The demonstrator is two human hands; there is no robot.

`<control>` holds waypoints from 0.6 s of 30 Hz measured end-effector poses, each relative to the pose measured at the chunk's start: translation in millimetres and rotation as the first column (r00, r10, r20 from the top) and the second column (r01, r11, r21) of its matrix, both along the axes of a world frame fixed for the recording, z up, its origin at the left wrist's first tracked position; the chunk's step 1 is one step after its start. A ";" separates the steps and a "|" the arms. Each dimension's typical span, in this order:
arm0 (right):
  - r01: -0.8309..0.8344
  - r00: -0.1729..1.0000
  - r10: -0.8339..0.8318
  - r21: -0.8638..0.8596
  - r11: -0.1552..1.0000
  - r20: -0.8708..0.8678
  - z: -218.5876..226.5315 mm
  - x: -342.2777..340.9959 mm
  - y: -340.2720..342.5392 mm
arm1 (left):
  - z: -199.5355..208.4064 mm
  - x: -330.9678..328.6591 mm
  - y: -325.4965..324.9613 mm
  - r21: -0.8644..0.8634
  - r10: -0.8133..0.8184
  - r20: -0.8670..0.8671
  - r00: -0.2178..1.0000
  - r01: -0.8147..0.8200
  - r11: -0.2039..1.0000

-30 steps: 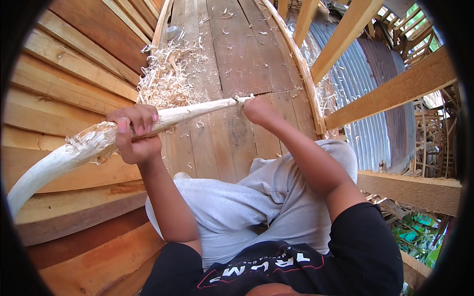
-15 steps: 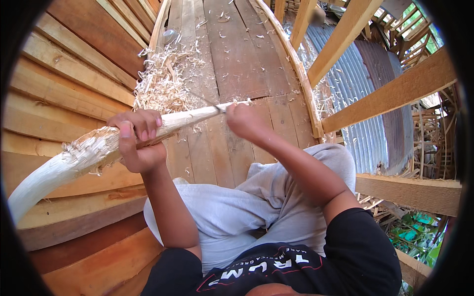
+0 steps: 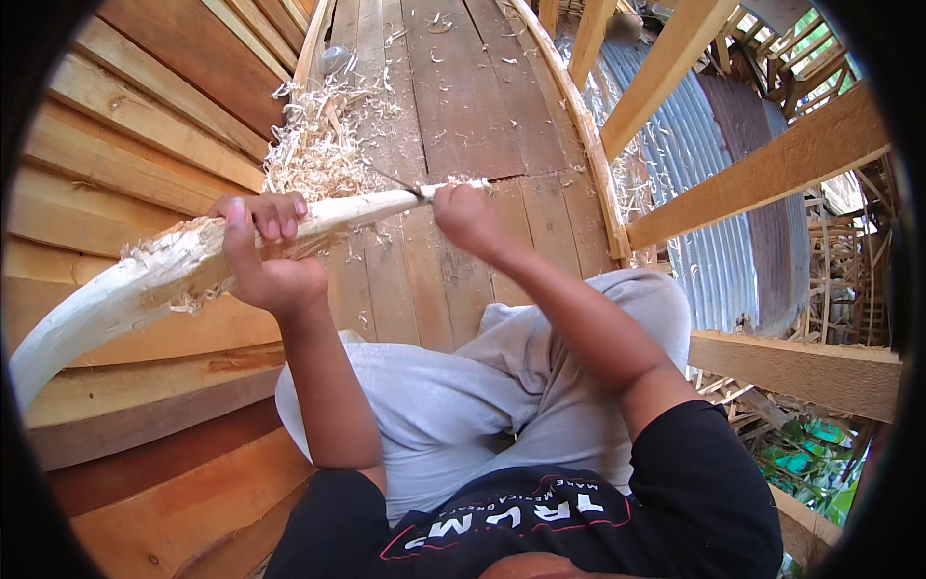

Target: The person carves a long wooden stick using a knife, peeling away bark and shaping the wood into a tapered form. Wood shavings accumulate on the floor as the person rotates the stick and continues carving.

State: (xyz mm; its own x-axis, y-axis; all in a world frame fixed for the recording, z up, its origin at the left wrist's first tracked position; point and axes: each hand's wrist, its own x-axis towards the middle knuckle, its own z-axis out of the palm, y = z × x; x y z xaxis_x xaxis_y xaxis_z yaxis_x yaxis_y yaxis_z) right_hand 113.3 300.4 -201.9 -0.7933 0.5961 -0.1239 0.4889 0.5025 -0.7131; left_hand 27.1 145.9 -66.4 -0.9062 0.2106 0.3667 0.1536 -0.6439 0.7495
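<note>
A long, curved pale piece of wood [image 3: 125, 297] lies across in front of me, from the left rim to a thin tapered tip at the middle. My left hand [image 3: 275, 253] is wrapped round its thicker part, beside a rough, splintered stretch. Near the tip, my right hand [image 3: 468, 220] is closed on a knife, whose thin dark blade [image 3: 395, 180] crosses the wood and points up and left. The knife's handle is hidden in the fist.
Curly wood shavings [image 3: 323, 145] are heaped by the plank wall [image 3: 145, 183] and scattered over the board floor [image 3: 473, 116]. A small clear round object [image 3: 335, 60] stands beyond the heap. Wooden rails [image 3: 762, 174] border the right side, with corrugated metal sheeting [image 3: 694, 183] outside. My crossed legs [image 3: 434, 386] are close below.
My right hand and the knife have shifted slightly left and away from me along the tip. The left hand keeps its grip, and the wood sits slightly further left in view.
</note>
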 end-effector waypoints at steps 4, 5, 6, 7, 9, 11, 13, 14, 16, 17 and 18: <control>0.105 0.993 -0.097 -0.121 0.987 0.065 -16.7 3.1 19.7 | 2.2 -2.8 1.2 0.016 0.032 0.045 0.998 -0.033 0.999; 0.107 0.992 -0.098 -0.118 0.987 0.083 -13.1 3.3 18.6 | 0.6 -4.7 -0.9 0.023 0.029 0.048 0.998 -0.030 0.999; 0.029 0.995 -0.024 -0.052 0.998 0.093 -10.0 5.9 13.8 | -1.9 -7.5 -4.6 0.030 0.026 0.050 0.998 -0.027 0.999; -0.048 0.993 0.046 0.020 0.999 0.107 16.9 10.8 2.8 | -3.5 -10.5 -5.7 0.043 0.021 0.054 0.998 -0.023 0.999; -0.073 0.993 0.070 0.035 0.997 0.098 35.2 4.0 -4.3 | -4.3 -8.7 -6.3 0.036 -0.013 0.010 1.000 0.013 0.999; 0.013 0.997 -0.006 -0.097 0.995 0.075 33.3 -4.0 -13.4 | -7.2 -4.6 -8.6 0.017 -0.008 0.006 1.000 0.008 1.000; -0.151 0.986 0.142 0.094 0.984 0.088 -31.5 2.6 29.2 | 1.0 -3.2 1.2 0.003 -0.003 0.005 1.000 0.003 1.000; -0.101 0.991 0.097 0.037 0.994 0.095 -31.6 3.3 30.9 | -1.3 -6.8 -2.4 0.019 -0.027 0.005 1.000 0.027 0.999; -0.052 0.993 0.054 -0.018 0.998 0.102 -26.3 3.9 28.0 | -1.6 -10.7 -4.2 0.023 -0.031 0.011 0.999 0.030 0.999; -0.090 0.988 0.084 0.040 0.995 0.133 -21.0 5.3 24.3 | -3.0 -10.9 -5.3 0.025 -0.030 0.019 0.999 0.029 0.999; -0.129 0.980 0.111 0.098 0.987 0.166 -15.2 5.6 19.6 | -3.7 -10.3 -6.8 0.028 -0.033 0.018 0.999 0.033 0.999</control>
